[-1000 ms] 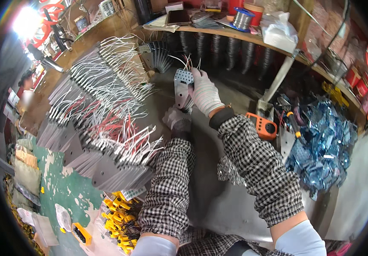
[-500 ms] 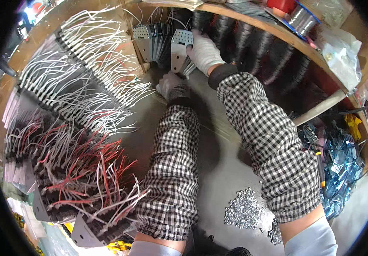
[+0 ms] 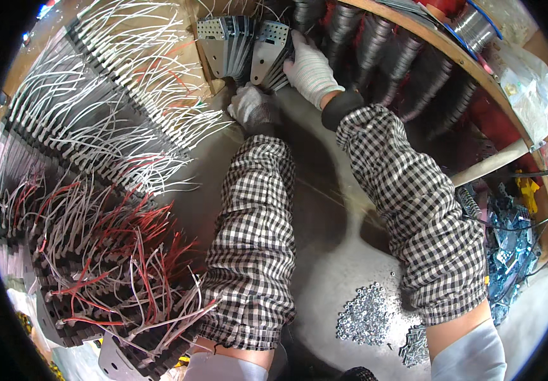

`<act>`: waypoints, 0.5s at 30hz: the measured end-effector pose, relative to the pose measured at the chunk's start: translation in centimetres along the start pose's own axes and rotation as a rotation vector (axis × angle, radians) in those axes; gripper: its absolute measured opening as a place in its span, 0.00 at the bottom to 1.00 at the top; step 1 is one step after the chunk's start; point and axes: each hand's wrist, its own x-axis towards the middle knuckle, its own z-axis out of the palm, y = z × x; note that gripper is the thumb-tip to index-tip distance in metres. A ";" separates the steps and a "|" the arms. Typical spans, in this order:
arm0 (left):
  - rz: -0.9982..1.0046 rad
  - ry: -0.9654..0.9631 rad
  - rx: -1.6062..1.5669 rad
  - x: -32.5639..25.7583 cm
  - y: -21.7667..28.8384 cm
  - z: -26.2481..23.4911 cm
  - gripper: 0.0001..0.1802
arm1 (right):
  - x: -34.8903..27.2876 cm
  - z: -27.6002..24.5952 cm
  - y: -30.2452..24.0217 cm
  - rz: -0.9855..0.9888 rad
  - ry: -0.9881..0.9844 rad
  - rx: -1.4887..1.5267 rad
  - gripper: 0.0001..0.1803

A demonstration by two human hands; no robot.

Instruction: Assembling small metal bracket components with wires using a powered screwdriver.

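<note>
A stack of grey metal plates, perforated at the top, stands tilted at the far side of the table. My right hand, in a white knitted glove, is closed on the stack's right edge. At its lower end is my left hand, also gloved, with fingers curled against the plates; their tips are partly hidden. Just left of this stack leans another group of similar metal plates, close beside it.
Rows of parts with white wires fill the left, with red-and-white wired parts nearer. Small nuts and screws lie in front. Dark coiled stacks stand under a wooden shelf edge. Blue pieces lie right.
Both hands and the plate stack have shifted slightly toward the far side, closer to the other plates. The whole view has also moved a little.
</note>
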 end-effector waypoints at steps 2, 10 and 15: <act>-0.027 0.074 0.233 2.4 -3.6 1.6 0.15 | -0.5 0.6 -2.3 -0.024 -0.032 0.006 0.38; 0.063 0.064 0.100 -0.7 -0.3 -0.9 0.18 | -0.7 -0.5 0.3 -0.043 -0.085 0.000 0.40; 0.083 0.126 0.159 -0.2 -1.1 -0.3 0.21 | -1.4 -0.8 -1.1 0.016 -0.111 0.025 0.41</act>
